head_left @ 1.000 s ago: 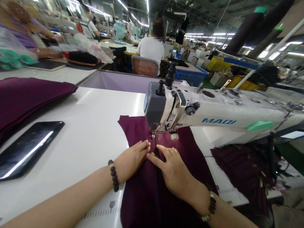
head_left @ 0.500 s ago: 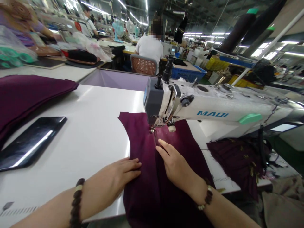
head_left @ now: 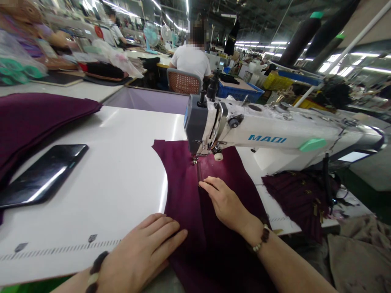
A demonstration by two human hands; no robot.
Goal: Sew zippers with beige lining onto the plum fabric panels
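A maroon fabric piece (head_left: 183,191) lies on the white sewing table (head_left: 116,179) and runs under the needle of a white MAQI sewing machine (head_left: 262,134). My right hand (head_left: 226,201) rests flat on the fabric just below the presser foot, fingers stretched toward the seam. My left hand (head_left: 143,252) lies flat at the table's near edge, its fingertips on the fabric's left border. Both wrists wear bead bracelets. Neither hand grips anything.
A black phone (head_left: 42,175) lies on the table at left, beside a stack of maroon fabric (head_left: 33,118). More maroon pieces with zippers (head_left: 296,195) hang at the right. A person in white sits on a chair (head_left: 183,81) ahead; other workers at far left.
My left hand has slid back from beside the needle to the table's near edge. My right hand stays on the fabric near the presser foot. The view has shifted slightly down.
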